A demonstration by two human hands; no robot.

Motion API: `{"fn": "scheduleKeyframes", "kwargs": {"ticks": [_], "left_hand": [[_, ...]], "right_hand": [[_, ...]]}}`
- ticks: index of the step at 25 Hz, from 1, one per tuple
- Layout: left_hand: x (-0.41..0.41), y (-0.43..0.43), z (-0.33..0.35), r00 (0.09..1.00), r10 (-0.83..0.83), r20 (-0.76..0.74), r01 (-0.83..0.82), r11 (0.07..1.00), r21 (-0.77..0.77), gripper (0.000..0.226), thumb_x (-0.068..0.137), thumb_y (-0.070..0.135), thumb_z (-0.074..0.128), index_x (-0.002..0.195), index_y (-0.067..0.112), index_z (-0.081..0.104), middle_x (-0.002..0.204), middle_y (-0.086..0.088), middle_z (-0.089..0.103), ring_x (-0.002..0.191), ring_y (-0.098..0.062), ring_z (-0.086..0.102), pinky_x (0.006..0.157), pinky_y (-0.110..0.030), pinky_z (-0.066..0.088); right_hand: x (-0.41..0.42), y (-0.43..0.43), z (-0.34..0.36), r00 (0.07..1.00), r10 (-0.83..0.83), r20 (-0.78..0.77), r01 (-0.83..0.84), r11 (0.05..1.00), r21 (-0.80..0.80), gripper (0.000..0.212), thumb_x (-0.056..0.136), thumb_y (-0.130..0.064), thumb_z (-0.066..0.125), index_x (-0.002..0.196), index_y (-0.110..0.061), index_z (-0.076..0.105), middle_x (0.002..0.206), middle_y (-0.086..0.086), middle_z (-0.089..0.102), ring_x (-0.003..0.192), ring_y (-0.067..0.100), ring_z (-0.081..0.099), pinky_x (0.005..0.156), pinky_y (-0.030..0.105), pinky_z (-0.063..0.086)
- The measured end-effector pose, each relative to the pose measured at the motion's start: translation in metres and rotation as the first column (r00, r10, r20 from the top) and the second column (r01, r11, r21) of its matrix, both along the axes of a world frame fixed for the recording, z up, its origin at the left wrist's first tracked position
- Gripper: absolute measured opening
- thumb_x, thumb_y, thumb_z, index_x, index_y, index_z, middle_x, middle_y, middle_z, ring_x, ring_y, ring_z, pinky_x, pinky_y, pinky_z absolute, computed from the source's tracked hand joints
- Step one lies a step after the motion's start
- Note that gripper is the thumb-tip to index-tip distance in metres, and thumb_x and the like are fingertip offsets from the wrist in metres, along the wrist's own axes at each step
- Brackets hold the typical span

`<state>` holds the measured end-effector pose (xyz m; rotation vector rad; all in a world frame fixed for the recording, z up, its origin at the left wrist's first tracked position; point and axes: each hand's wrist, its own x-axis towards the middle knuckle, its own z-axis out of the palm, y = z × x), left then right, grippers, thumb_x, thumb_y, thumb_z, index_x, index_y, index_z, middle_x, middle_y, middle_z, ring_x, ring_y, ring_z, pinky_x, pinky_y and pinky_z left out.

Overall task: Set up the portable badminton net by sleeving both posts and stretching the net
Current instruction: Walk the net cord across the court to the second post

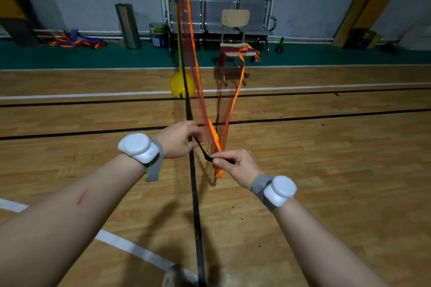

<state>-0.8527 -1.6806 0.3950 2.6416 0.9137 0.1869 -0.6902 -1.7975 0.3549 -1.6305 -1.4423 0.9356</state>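
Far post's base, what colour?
The base is yellow; head view shows it.

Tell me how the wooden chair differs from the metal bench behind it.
The chair has a wooden seat and back; the bench is grey metal. The chair seats one; the bench joins three seats. Orange net tape drapes over the chair, none over the bench. Both face the court.

The net (205,109) is hung between the near post (196,205) and the far base (180,84). Right of that base a chair (234,30) is placed; a bench (251,14) is set behind it, a bin (128,25) farther left.
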Motion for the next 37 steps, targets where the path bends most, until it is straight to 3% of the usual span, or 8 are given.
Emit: {"fn": "scheduleKeyframes", "kwargs": {"ticks": [5, 7, 11, 18, 23, 29, 32, 37], "left_hand": [[0.027, -0.040, -0.017, 0.989, -0.148, 0.002, 0.148, 0.988, 0.038, 0.027, 0.088, 0.016, 0.055, 0.114, 0.016, 0.058, 0.120, 0.002, 0.056, 0.115, -0.014, 0.048, 0.095, -0.023, 0.036], [0.028, -0.044, -0.020, 0.995, -0.097, -0.008, 0.098, 0.994, 0.039, 0.025, 0.089, 0.023, 0.056, 0.113, 0.017, 0.058, 0.115, 0.001, 0.058, 0.113, -0.014, 0.048, 0.093, -0.024, 0.037], [0.021, -0.046, -0.024, 1.000, -0.026, 0.009, 0.026, 1.000, 0.016, 0.021, 0.090, 0.028, 0.056, 0.104, 0.015, 0.064, 0.108, 0.000, 0.061, 0.108, -0.015, 0.048, 0.092, -0.025, 0.037], [-0.008, -0.054, -0.026, 0.999, 0.036, 0.023, -0.035, 0.999, -0.038, 0.016, 0.090, 0.024, 0.056, 0.099, 0.015, 0.064, 0.092, 0.008, 0.050, 0.105, -0.015, 0.047, 0.088, -0.024, 0.036], [-0.042, -0.058, -0.031, 0.991, 0.126, 0.039, -0.123, 0.990, -0.066, 0.013, 0.089, 0.019, 0.055, 0.095, 0.011, 0.063, 0.101, -0.002, 0.059, 0.107, -0.018, 0.046, 0.091, -0.029, 0.037], [-0.083, -0.065, -0.053, 0.988, 0.137, -0.077, -0.139, 0.990, -0.019, 0.017, 0.089, 0.020, 0.051, 0.097, 0.010, 0.062, 0.105, -0.008, 0.057, 0.110, -0.022, 0.043, 0.079, -0.025, 0.031], [-0.089, -0.066, -0.064, 0.986, 0.141, -0.090, -0.141, 0.990, 0.005, 0.024, 0.089, 0.021, 0.049, 0.108, 0.011, 0.061, 0.115, -0.009, 0.054, 0.116, -0.024, 0.044, 0.091, -0.032, 0.041], [-0.092, -0.088, -0.082, 0.995, 0.068, -0.075, -0.074, 0.994, -0.075, 0.047, 0.086, 0.007, 0.051, 0.132, 0.013, 0.045, 0.146, -0.005, 0.036, 0.134, -0.021, 0.034, 0.108, -0.031, 0.030]], "right_hand": [[0.018, -0.014, -0.006, 1.000, 0.008, -0.017, -0.009, 1.000, -0.027, 0.023, 0.088, -0.013, 0.060, 0.109, -0.008, 0.068, 0.099, 0.002, 0.068, 0.091, 0.008, 0.060, 0.091, 0.026, 0.049], [0.018, -0.020, -0.009, 1.000, 0.010, 0.007, -0.010, 1.000, -0.010, 0.023, 0.086, -0.009, 0.061, 0.108, -0.009, 0.066, 0.090, -0.002, 0.064, 0.082, 0.006, 0.058, 0.082, 0.022, 0.048], [0.017, -0.023, -0.022, 0.977, -0.083, 0.195, 0.071, 0.995, 0.067, 0.019, 0.077, -0.006, 0.068, 0.078, -0.016, 0.052, 0.084, 0.003, 0.050, 0.078, 0.015, 0.047, 0.066, 0.021, 0.032], [0.002, -0.029, -0.038, 0.996, -0.085, 0.011, 0.086, 0.993, -0.079, 0.031, 0.079, -0.006, 0.069, 0.066, -0.022, 0.046, 0.065, -0.001, 0.047, 0.064, 0.013, 0.043, 0.059, 0.017, 0.037], [-0.026, -0.046, -0.049, 0.995, -0.047, 0.093, 0.059, 0.990, -0.128, 0.031, 0.086, -0.021, 0.063, 0.063, -0.023, 0.043, 0.061, -0.005, 0.043, 0.058, 0.007, 0.038, 0.053, 0.013, 0.032], [-0.071, -0.072, -0.058, 0.994, -0.108, -0.002, 0.107, 0.988, -0.114, 0.007, 0.088, -0.017, 0.060, 0.090, -0.015, 0.067, 0.080, 0.002, 0.059, 0.072, 0.008, 0.051, 0.065, 0.014, 0.040], [-0.091, -0.078, -0.060, 0.990, -0.140, 0.024, 0.141, 0.986, -0.089, 0.019, 0.087, -0.017, 0.062, 0.103, -0.014, 0.070, 0.101, 0.006, 0.064, 0.101, 0.018, 0.058, 0.089, 0.023, 0.044], [-0.120, -0.097, -0.073, 0.987, -0.147, 0.062, 0.154, 0.981, -0.115, 0.028, 0.085, -0.010, 0.062, 0.112, -0.014, 0.067, 0.094, 0.001, 0.054, 0.098, 0.020, 0.055, 0.093, 0.028, 0.042]]}}
